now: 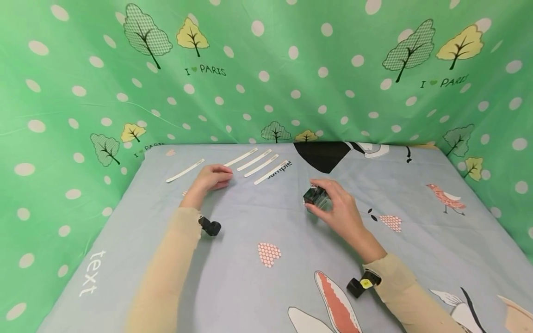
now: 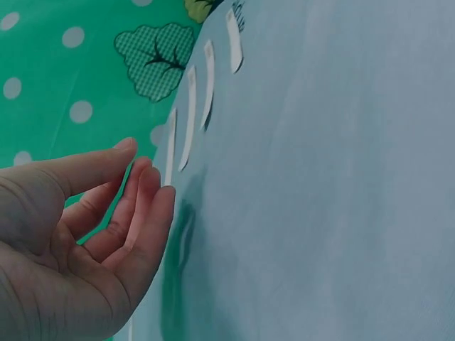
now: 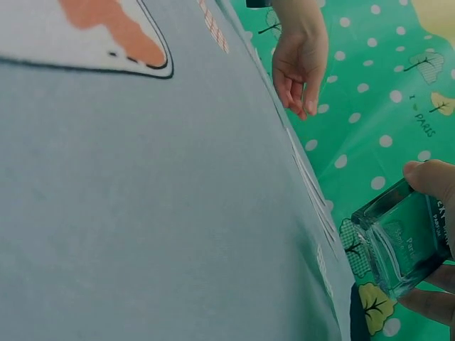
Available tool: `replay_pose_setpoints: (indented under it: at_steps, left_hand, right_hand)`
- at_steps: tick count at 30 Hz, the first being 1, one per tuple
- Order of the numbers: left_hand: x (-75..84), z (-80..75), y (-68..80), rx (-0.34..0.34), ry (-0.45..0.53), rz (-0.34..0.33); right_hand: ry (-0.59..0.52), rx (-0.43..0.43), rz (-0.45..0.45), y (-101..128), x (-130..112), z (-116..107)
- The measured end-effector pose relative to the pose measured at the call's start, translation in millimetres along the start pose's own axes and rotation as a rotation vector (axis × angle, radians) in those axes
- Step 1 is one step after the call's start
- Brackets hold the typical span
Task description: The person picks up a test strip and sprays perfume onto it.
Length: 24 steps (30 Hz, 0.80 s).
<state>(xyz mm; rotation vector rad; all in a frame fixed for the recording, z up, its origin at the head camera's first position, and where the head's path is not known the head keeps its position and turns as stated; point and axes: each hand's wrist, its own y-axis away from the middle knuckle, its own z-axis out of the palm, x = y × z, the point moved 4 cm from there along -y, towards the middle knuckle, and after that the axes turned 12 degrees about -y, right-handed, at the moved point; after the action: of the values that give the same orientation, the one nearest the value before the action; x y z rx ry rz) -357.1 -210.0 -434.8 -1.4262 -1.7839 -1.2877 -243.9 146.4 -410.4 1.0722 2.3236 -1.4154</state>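
Note:
My right hand (image 1: 344,216) holds a dark, clear-glass perfume bottle (image 1: 317,197) tilted over the bed-like surface, thumb and fingers on its opposite sides. Lettering shows on the bottle (image 3: 416,234) in the right wrist view. My left hand (image 1: 211,178) hovers at the left with fingers loosely bent and nothing visible in them. Close to it, several slim white paper strips (image 1: 261,165) lie side by side, and a single strip (image 1: 185,170) lies apart on its left. In the left wrist view, the left hand's fingertips (image 2: 126,144) overlap the nearest strip.
A grey-blue printed cloth (image 1: 233,273) covers the flat surface. Behind it hangs a green dotted curtain (image 1: 250,55). Black cameras on straps sit at the left wrist (image 1: 210,226) and the right wrist (image 1: 363,283).

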Motion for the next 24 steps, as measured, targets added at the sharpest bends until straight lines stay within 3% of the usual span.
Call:
replay_pose_setpoints:
  at_steps: [10,20,24]
  left_hand:
    - [-5.2,-36.6,6.7,0.059,-0.033,-0.017]
    - [-2.2,-61.8,27.8,0.041,0.043,-0.021]
    - [-8.1,-71.5,30.9,0.059,0.049,-0.018]
  right_hand:
    - [0.005,0.007,-0.012,1,-1,1]
    - [-0.008,-0.012,0.011,1,-1,1]
    - [-0.007,-0.007,0.009,1,0,3]
